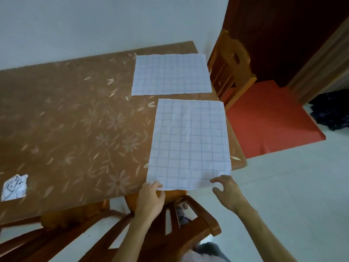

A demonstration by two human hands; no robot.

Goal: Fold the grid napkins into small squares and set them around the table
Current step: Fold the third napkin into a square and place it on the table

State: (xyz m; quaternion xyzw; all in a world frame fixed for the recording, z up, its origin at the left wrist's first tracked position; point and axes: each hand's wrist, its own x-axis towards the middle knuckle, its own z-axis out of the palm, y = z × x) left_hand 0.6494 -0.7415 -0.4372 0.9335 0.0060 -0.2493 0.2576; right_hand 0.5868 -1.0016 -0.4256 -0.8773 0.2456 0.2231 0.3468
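Two white grid napkins lie flat and unfolded on the brown flowered table (pixel 66 114). The near napkin (pixel 188 144) runs lengthwise toward me and its near edge overhangs the table's front edge. The far napkin (pixel 171 74) lies crosswise near the wall. My left hand (pixel 151 197) pinches the near napkin's near left corner. Just off the near right corner hovers my right hand (pixel 226 190), fingers spread, fingertips at the paper's edge without a clear hold.
A small scribbled paper scrap (pixel 14 187) lies at the table's front left. Wooden chairs stand below my hands (pixel 181 224), at lower left (pixel 56 239) and beyond the table's right end (pixel 230 59). A red mat (pixel 272 118) covers the floor at right.
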